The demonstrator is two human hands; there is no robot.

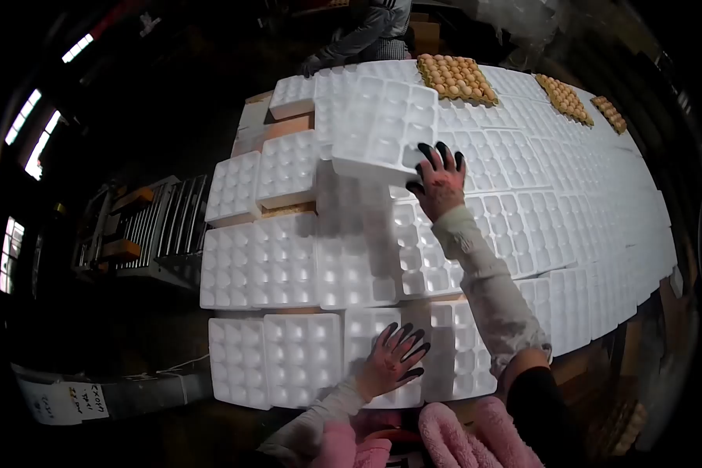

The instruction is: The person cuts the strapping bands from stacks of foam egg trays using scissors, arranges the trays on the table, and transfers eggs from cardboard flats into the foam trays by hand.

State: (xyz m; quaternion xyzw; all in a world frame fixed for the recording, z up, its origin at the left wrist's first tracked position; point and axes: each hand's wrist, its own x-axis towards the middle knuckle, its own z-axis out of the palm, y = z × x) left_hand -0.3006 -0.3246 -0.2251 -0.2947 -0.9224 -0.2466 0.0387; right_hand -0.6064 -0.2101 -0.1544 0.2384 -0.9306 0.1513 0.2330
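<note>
Right hand (442, 183), apparently in grip of a white foam tray (384, 121) at its near-right corner.

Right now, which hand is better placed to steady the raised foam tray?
Right, I'd say: the right hand is already at the near right corner of the raised foam tray. The left hand is farther off, fingers spread over another tray at the near edge.

- The right hand (442, 183) grips a tilted white tray (384, 121) toward one o'clock.
- At five o'clock, the left hand (390, 363) spreads over a second tray (365, 326).
- Eggs (456, 76) sit at one and two.
- Co-worker (373, 35) at twelve; roller conveyor (144, 230) at nine.
</note>
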